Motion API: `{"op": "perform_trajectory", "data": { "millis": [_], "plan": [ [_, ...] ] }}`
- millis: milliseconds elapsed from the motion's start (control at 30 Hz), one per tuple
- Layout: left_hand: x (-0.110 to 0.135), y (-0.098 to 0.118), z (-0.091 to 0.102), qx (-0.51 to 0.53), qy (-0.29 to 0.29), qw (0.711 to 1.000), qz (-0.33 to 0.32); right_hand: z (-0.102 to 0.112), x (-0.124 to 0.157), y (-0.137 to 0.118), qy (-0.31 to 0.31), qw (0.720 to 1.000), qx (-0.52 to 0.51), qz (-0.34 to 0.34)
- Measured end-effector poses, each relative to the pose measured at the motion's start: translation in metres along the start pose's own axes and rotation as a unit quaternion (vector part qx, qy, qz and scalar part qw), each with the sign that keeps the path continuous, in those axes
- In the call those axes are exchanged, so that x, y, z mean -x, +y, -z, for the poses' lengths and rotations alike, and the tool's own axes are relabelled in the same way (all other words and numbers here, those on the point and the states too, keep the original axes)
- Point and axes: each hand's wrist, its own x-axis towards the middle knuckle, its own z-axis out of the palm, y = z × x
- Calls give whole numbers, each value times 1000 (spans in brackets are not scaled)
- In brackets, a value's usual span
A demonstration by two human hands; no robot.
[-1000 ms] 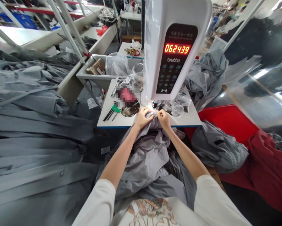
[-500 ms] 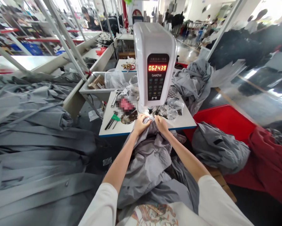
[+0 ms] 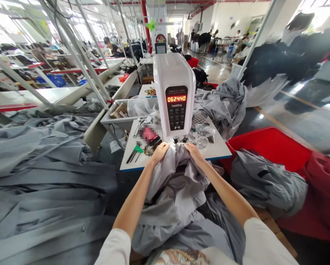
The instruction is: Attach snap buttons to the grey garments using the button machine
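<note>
Left of the left hand [image 3: 160, 151], a heap [image 3: 43, 191] of grey cloth spreads, wider than anything else near the person. Between the two hands and down below them hangs the garment [image 3: 178, 184], grey and crumpled. Well to the right of the right hand [image 3: 194, 152] stands a red bin [image 3: 264, 140], with a grey bundle [image 3: 266, 180] slumped over its near side. Just beyond both hands is the table [image 3: 218, 151], white with a blue front edge. On it, straight ahead of the gap between the hands, rises the white machine [image 3: 174, 84]; whether the garment touches it, I cannot tell. Farther off, beyond the left hand, sits a pale tray [image 3: 112, 120].

The hands are apart from each other, each clamped on the garment's upper edge, thumb and fingers pinching the cloth. Beyond the right hand lie clear bags [image 3: 202, 136]. Just past the left hand is a pink thing [image 3: 148, 134], blurred out, and left of that hand are slim black tools [image 3: 131, 155]. Above both hands, the machine's red display [image 3: 176, 99] reads 062440.
</note>
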Motion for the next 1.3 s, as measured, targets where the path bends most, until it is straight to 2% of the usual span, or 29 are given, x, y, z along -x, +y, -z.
{"op": "perform_trajectory", "data": {
  "millis": [67, 133, 233, 300, 367, 567, 733, 800, 867, 967, 1033, 1133, 1233, 1300],
  "plan": [
    [9, 5, 0, 26, 25, 999, 16, -2, 3, -5, -17, 999, -20, -22],
    [24, 10, 2, 54, 12, 997, 59, -3, 13, -9, -44, 998, -32, -35],
    [55, 25, 9, 114, -60, 985, 114, -2, 39, -23, -85, 993, -72, -42],
    [73, 38, 15, 131, -114, 977, 123, -1, 59, -39, -105, 989, -91, -45],
    [88, 53, 20, 130, -142, 974, 121, 1, 76, -60, -119, 986, -102, -55],
    [125, 98, 22, 233, -91, 957, 149, 10, 115, -118, -156, 961, -192, -124],
    [167, 148, 25, 268, -129, 945, 133, 32, 158, -164, -193, 942, -227, -153],
    [181, 168, 24, 303, -172, 929, 129, 40, 175, -183, -222, 923, -258, -183],
    [191, 181, 20, 355, -213, 899, 144, 46, 187, -197, -261, 895, -288, -219],
    [195, 184, 12, 416, -228, 865, 164, 47, 197, -202, -264, 879, -313, -245],
    [192, 178, 9, 405, -217, 875, 150, 44, 200, -194, -225, 890, -315, -239],
    [185, 169, 8, 310, -204, 923, 105, 37, 201, -176, -179, 913, -291, -224],
    [183, 168, 3, 193, -193, 960, 55, 31, 201, -160, -161, 934, -250, -199],
    [184, 169, -4, 144, -185, 971, 45, 28, 198, -153, -157, 947, -218, -175]
  ]
}}
